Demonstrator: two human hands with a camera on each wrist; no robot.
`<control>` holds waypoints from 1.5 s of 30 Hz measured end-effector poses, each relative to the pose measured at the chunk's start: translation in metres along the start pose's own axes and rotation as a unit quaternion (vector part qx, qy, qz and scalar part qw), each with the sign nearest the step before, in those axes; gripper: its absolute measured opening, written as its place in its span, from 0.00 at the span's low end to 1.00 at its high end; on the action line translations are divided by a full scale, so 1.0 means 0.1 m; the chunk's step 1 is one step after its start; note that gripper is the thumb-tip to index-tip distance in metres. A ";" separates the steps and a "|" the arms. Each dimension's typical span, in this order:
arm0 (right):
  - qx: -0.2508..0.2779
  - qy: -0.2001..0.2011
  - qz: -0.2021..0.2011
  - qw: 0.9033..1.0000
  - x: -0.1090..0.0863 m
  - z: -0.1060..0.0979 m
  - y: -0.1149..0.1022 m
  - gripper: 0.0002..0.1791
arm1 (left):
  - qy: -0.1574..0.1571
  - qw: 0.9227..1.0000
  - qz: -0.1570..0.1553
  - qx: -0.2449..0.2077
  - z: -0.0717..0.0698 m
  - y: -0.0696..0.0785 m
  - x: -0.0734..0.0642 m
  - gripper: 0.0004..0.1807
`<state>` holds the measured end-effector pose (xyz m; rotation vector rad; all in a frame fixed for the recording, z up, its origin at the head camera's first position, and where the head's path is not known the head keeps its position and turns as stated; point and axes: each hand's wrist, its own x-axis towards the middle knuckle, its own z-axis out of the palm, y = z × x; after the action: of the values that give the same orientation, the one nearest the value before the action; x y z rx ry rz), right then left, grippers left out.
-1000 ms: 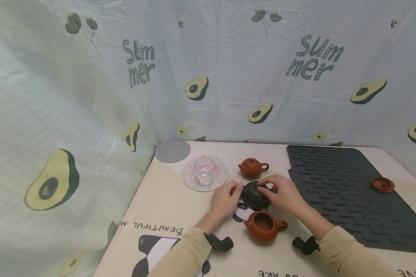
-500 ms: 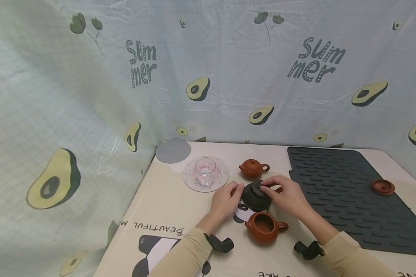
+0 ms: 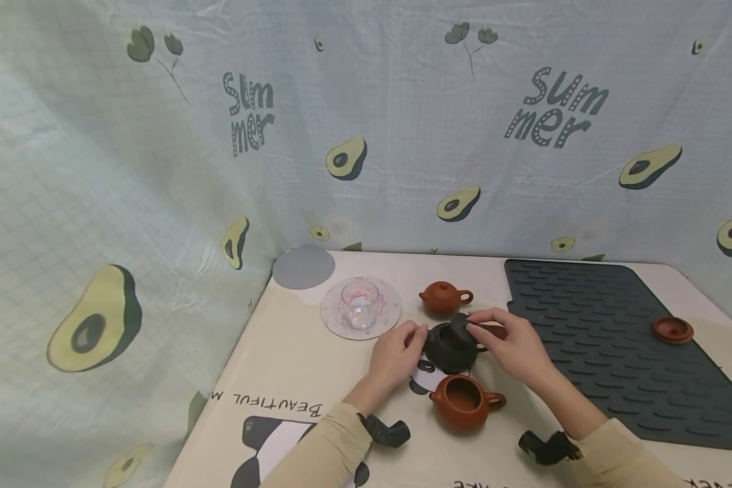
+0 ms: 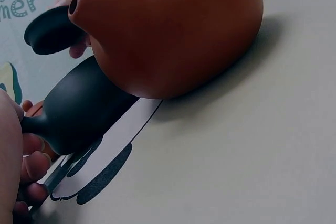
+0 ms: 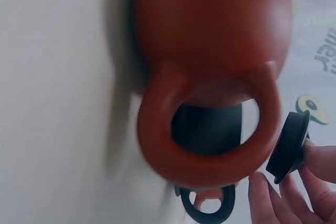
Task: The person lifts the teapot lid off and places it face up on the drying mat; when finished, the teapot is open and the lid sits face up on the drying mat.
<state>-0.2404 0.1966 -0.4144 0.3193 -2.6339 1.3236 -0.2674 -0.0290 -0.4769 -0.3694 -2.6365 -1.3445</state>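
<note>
My left hand [image 3: 395, 354] pinches the spout of a black teapot [image 3: 445, 354]; in the left wrist view the thumb and fingers close on that spout [image 4: 33, 125]. Between the fingers of my right hand [image 3: 517, 347] is the black teapot lid [image 3: 461, 328], tilted on edge above the pot, whose round opening shows. The right wrist view has this lid [image 5: 288, 148] pinched by its knob side, clear of the pot. Nearer to me stands a lidless reddish-brown teapot [image 3: 461, 415], which hides part of the black pot in both wrist views.
A small lidded brown teapot [image 3: 443, 300] stands just behind. Left of it, a clear glass cup [image 3: 360, 313] sits on a round patterned mat [image 3: 329, 318]. A brown lid [image 3: 673, 330] lies on the dark ridged mat [image 3: 576, 318]. A grey disc [image 3: 303, 267] lies at the back left.
My right hand has lifted the black lid off the teapot and tilted it to the right, uncovering the opening. My left hand has stayed at the spout.
</note>
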 end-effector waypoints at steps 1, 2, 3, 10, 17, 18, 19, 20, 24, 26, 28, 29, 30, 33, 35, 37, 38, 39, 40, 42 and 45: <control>0.012 -0.002 0.006 1.000 -0.01 -0.01 0.00 0.13 | 0.000 1.000 0.000 0.000 0.00 0.00 0.00 0.18; 0.025 -0.004 0.012 1.000 -0.01 -0.02 0.00 0.14 | 0.001 1.000 0.001 0.000 0.00 0.00 0.00 0.18; 0.038 -0.007 0.019 0.999 -0.02 -0.03 0.00 0.15 | 0.001 1.000 0.001 0.001 0.00 0.01 0.00 0.18; 0.105 -0.018 0.052 0.993 -0.04 -0.07 0.05 0.22 | 0.007 1.000 0.008 0.007 0.02 0.02 0.00 0.19; 0.155 -0.014 0.077 0.985 -0.03 -0.07 0.08 0.25 | 0.011 1.000 0.018 0.007 0.03 0.02 0.00 0.19; 0.166 -0.013 0.079 0.983 -0.03 -0.07 0.08 0.26 | 0.011 1.000 0.018 0.007 0.03 0.02 0.00 0.19; 0.179 -0.012 0.081 0.980 -0.02 -0.06 0.09 0.27 | 0.011 1.000 0.018 0.007 0.03 0.02 0.00 0.19; 0.194 -0.012 0.083 0.977 -0.02 -0.05 0.09 0.28 | 0.011 1.000 0.019 0.008 0.04 0.03 0.00 0.19; 0.259 -0.018 0.083 0.962 0.01 -0.03 0.11 0.28 | 0.013 1.000 0.017 0.005 0.03 0.03 0.00 0.19; 0.295 -0.025 0.085 0.951 0.02 -0.03 0.12 0.28 | 0.015 1.000 0.018 0.003 0.02 0.03 0.00 0.18; 0.334 -0.035 0.090 0.938 0.03 -0.04 0.13 0.28 | 0.015 1.000 0.017 0.004 0.01 0.03 0.00 0.18; 0.352 -0.040 0.095 0.930 0.03 -0.05 0.14 0.28 | 0.016 1.000 0.017 0.005 0.01 0.03 0.00 0.18; 0.372 -0.046 0.098 0.922 0.03 -0.06 0.15 0.29 | 0.017 1.000 0.018 0.006 0.01 0.02 0.00 0.18; 0.421 -0.064 0.105 0.899 0.03 -0.09 0.20 0.28 | 0.019 1.000 0.014 0.008 -0.01 0.02 0.00 0.18; 0.450 -0.076 0.108 0.883 0.03 -0.12 0.24 0.25 | 0.018 1.000 0.013 0.008 0.00 0.01 -0.01 0.18; 0.477 -0.086 0.110 0.868 0.02 -0.14 0.29 0.21 | 0.015 1.000 0.012 0.007 0.00 0.01 -0.02 0.19; 0.488 -0.090 0.111 0.861 0.01 -0.15 0.31 0.19 | 0.014 1.000 0.011 0.007 0.01 0.01 -0.02 0.19; 0.500 -0.092 0.112 0.854 0.00 -0.16 0.33 0.18 | 0.012 1.000 0.011 0.007 0.02 0.01 -0.03 0.19; 0.510 -0.094 0.112 0.848 0.00 -0.17 0.34 0.17 | 0.011 1.000 0.010 0.007 0.02 0.00 -0.04 0.19; 0.526 -0.096 0.111 0.838 -0.02 -0.18 0.37 0.15 | 0.012 1.000 0.009 0.008 0.03 0.00 -0.05 0.19; 0.539 -0.098 0.112 0.829 -0.03 -0.20 0.39 0.14 | 0.013 1.000 0.011 0.010 0.04 0.00 -0.06 0.20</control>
<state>-0.2467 0.2354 -0.4332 0.2755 -1.7558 2.8802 -0.2623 -0.0265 -0.4808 -0.3750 -2.6150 -1.3079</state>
